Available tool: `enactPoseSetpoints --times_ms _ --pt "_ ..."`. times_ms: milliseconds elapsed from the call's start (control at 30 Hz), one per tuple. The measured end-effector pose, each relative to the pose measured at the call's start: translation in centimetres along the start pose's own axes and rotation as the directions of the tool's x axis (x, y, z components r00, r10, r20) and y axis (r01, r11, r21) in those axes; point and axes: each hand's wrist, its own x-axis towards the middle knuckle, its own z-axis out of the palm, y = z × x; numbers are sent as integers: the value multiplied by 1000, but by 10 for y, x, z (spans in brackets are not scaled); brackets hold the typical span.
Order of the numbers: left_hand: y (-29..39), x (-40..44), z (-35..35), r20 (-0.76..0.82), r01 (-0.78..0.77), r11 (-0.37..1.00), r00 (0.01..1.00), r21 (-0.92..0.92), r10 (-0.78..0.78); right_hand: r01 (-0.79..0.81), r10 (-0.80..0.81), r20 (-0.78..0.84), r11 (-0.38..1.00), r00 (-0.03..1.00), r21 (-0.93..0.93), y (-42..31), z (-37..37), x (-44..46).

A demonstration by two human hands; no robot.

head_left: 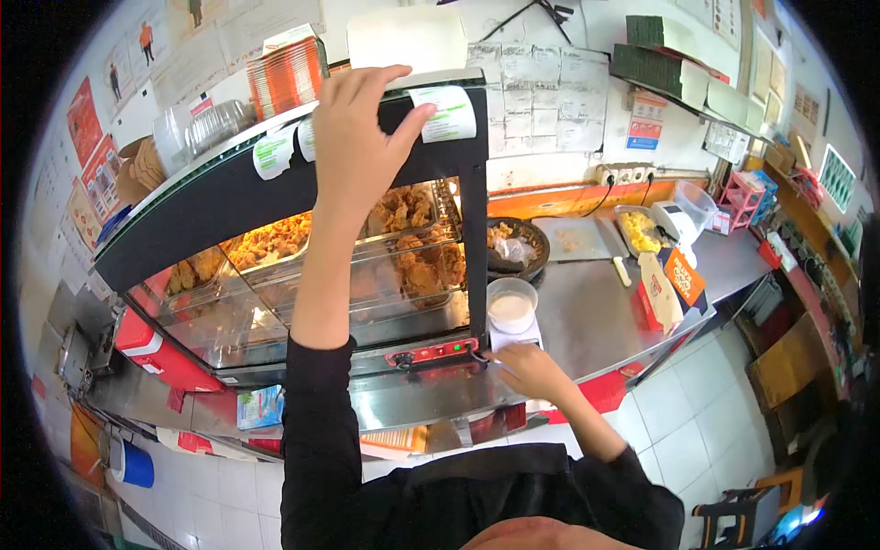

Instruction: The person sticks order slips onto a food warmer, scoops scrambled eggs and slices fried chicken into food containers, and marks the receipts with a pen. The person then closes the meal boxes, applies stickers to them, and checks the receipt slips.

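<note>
My left hand (362, 137) is raised in front of the upper edge of a glass-fronted food warmer (394, 344). Its thumb is spread from the fingers, and no held thing shows in it. Paper labels (445, 115) are stuck on the warmer's dark top band beside the thumb. Behind the glass, fried chicken (426, 266) lies on trays. My right hand (532, 371) is low by the right end of the red control panel (431, 352), fingers pinched at a small dark part that I cannot make out. A tub of pale contents (511, 307) stands just above that hand.
On the steel counter (587, 307) are a dark pan (518, 247), a cutting board (570, 240), a knife (621, 271), a tray of yellow pieces (639, 229) and a printed food box (658, 293). Stacked red-edged boxes (286, 78) and clear lids (220, 126) sit atop the warmer.
</note>
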Motion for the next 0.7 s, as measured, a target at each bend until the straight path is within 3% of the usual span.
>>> enactPoseSetpoints --times_ms 33,100,133,267,400,467,567,600,633,667,700 --pt "-2 4 7 -12 1 1000 1000 14 -1 -114 166 248 971 954 -211 18 -1 -31" --pt "-7 7 20 303 157 982 936 103 -181 -297 303 112 953 946 -62 71 13 -118" --pt "-7 7 23 290 165 978 937 129 -196 -399 425 208 904 881 -153 99 16 -159" --pt "-4 5 27 290 220 946 914 239 -285 -581 582 -7 812 813 -61 129 -43 -261" --pt "2 6 31 252 236 932 918 274 -306 -584 584 -50 797 810 -153 170 -95 -318" --pt "10 5 32 267 301 902 883 308 -386 -585 582 -70 809 811 -52 190 -114 -328" --pt "7 1 37 213 301 862 887 409 -411 -527 530 67 848 845 -56 227 -142 -328" --pt "7 1 36 236 317 884 882 343 -408 -510 511 136 859 849 -43 240 -149 -326" --pt "6 -1 33 242 284 903 898 322 -368 -406 407 92 913 909 -30 257 -151 -316" --pt "3 -1 30 276 300 866 862 400 -425 -322 314 129 946 941 47 281 -158 -306" --pt "-1 -4 30 238 264 791 859 551 -453 -260 258 158 966 953 -5 271 -188 -274"
